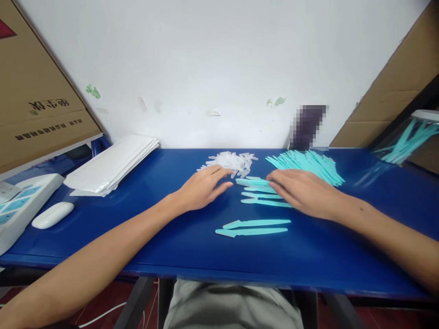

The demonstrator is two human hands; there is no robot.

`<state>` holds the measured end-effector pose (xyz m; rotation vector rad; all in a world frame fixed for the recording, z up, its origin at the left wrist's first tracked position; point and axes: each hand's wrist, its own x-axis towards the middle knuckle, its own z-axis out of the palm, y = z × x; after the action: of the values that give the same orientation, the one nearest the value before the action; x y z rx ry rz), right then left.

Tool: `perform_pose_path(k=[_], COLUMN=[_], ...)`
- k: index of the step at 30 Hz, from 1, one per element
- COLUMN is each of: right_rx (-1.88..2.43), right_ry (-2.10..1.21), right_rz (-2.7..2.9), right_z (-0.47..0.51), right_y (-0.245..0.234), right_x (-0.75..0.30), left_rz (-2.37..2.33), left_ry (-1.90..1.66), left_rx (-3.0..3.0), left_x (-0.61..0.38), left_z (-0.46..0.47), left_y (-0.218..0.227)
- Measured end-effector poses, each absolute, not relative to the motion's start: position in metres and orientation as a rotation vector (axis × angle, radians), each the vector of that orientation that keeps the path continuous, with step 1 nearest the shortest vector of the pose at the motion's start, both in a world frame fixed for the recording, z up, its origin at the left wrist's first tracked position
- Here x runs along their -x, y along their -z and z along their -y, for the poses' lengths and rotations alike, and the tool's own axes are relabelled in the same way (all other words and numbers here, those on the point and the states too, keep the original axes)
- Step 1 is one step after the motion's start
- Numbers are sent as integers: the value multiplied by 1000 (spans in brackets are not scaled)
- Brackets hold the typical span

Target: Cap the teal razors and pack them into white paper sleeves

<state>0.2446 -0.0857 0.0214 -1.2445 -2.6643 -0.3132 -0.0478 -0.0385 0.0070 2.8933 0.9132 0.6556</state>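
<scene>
My left hand (206,187) is at the near edge of a pile of small translucent white blade caps (231,162). Its thumb and fingers are apart, with nothing visible between them. My right hand (302,189) reaches over a loose row of turquoise eyebrow razors (255,195), its fingers closed at the handle of an upper eyebrow razor (252,182). The palm and part of the handles are hidden. Closer to me, two more eyebrow razors (255,232) lie side by side, blade ends to the left.
A heap of turquoise razors (312,165) lies behind my right hand on the blue table (178,242). A clear container of razors (408,141) is at right. White packets (113,162), a white mouse (53,215) and a cardboard box (44,91) are at left. A white wall (206,68) stands behind.
</scene>
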Motion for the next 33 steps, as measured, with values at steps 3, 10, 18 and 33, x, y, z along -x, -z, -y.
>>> perform_pose_path(k=[3, 10, 18, 33], right_rx=[1254, 1205, 1202, 798], right_ry=[316, 321, 106, 40], right_rz=[2716, 2752, 2747, 2894], right_z=[81, 81, 101, 117], right_y=[-21, -15, -25, -16], right_x=[-252, -253, -237, -219], left_rz=[-1104, -1393, -1186, -1082], left_ry=[-569, -646, -558, -407], left_rx=[-2873, -2707, -2903, -2949], left_x=[62, 75, 71, 62], left_z=[28, 12, 16, 30], left_y=[-10, -4, 2, -2])
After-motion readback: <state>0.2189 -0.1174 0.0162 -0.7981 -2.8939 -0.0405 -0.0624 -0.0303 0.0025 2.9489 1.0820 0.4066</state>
